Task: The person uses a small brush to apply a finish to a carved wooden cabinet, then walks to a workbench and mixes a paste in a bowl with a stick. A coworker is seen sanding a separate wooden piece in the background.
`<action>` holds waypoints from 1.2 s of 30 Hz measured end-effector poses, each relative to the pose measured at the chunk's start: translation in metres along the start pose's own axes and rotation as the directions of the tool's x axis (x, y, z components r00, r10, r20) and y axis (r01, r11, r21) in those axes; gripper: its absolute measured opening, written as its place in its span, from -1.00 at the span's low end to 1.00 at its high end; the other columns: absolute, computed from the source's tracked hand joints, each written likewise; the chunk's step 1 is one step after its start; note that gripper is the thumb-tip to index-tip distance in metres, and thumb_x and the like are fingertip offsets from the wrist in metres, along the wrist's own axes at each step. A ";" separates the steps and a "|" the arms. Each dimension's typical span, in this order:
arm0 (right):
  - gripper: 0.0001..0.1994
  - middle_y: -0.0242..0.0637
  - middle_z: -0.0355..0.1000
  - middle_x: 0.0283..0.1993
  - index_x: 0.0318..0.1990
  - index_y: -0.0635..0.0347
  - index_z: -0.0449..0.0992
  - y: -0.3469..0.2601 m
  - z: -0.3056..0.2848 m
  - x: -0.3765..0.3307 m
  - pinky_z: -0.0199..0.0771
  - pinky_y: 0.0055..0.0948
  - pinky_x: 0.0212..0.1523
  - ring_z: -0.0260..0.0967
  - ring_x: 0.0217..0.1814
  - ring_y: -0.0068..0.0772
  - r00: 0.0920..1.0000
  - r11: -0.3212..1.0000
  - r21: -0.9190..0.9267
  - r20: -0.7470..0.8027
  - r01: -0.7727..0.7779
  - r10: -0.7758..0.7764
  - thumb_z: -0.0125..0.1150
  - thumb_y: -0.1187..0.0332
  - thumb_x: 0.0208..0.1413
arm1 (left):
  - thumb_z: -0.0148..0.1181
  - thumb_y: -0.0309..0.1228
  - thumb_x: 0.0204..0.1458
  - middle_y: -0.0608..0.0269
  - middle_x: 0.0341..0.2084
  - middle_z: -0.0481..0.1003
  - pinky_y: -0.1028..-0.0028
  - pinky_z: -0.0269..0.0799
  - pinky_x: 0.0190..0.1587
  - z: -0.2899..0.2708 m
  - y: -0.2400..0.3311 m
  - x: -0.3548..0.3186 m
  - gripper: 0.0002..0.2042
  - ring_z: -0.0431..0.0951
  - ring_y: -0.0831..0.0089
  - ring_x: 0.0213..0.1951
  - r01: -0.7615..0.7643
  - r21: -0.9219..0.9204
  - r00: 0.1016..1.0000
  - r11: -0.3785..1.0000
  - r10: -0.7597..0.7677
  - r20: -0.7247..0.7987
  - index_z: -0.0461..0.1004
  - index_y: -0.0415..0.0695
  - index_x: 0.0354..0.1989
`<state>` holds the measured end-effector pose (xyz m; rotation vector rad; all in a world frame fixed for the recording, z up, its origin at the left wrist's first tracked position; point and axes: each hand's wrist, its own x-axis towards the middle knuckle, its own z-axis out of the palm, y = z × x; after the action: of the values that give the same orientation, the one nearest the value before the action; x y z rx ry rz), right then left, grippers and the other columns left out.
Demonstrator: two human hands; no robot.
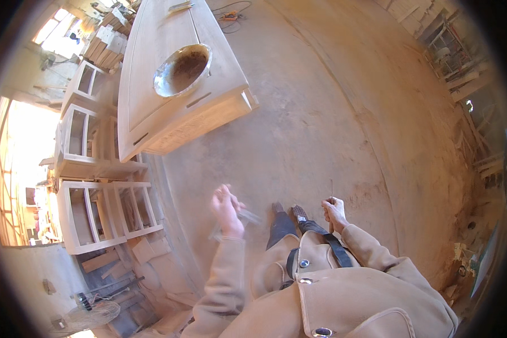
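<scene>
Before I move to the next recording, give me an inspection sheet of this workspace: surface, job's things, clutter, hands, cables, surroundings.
Surface: panelled wooden workpiece, slotted at its near end, bearing a bowl with brown contents.
Job's things: thin rod; translucent object, too blurred to identify.
Clutter: loose wood pieces, lower left.
Left hand: at the translucent object; grip too blurred to tell.
Right hand: pinching the thin rod, roughly upright.
Cables: dark cord with an orange part on the floor.
Surroundings: pale wooden cabinet frames, left.

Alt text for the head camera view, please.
A person's right hand holds a thin stick; a pale, indistinct object is at the blurred left hand. Ahead, a bowl sits on a wooden piece, wooden frames at left.
</scene>
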<state>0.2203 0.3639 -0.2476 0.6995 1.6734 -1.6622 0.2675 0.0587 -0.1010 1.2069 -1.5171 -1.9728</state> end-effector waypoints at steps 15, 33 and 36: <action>-0.84 -0.44 0.22 -0.66 -0.47 0.15 0.35 -0.036 0.009 0.024 0.08 -0.57 -0.79 0.09 -0.77 -0.62 0.977 0.976 0.150 -0.172 0.155 -0.129 0.15 0.41 0.13 | 0.11 0.04 0.18 0.05 -0.34 0.55 0.39 0.59 -0.38 0.062 0.183 0.193 -0.46 0.61 0.29 -0.39 -0.049 -0.094 0.977 0.994 0.068 0.203 0.33 -0.23 0.03; -0.77 -0.43 0.22 -0.48 -0.11 0.12 0.28 -0.149 0.051 -0.013 0.12 -0.60 -0.70 0.13 -0.65 -0.66 0.875 0.902 0.025 -0.256 0.431 -0.411 0.15 0.46 0.10 | 0.17 -0.49 0.04 0.10 -0.16 0.53 0.33 0.66 -0.16 0.083 0.197 0.159 -0.74 0.60 0.26 -0.16 0.147 -0.287 0.830 0.947 0.040 0.556 0.39 -0.24 -0.08; -0.53 -0.38 0.24 -0.30 0.17 0.09 0.15 -0.210 0.045 -0.059 0.14 -0.67 -0.60 0.17 -0.50 -0.68 0.783 0.803 -0.025 -0.207 0.596 -0.587 0.12 0.51 0.11 | 0.12 -0.55 0.01 0.06 -0.13 0.52 0.30 0.64 -0.10 0.104 0.194 0.129 -0.67 0.60 0.25 -0.15 0.337 -0.244 0.783 0.909 -0.127 0.609 0.35 -0.29 -0.01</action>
<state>0.0998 0.3145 -0.0663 0.3801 2.1702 -2.1127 0.0725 -0.0408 0.0307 0.6923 -1.2051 -2.8272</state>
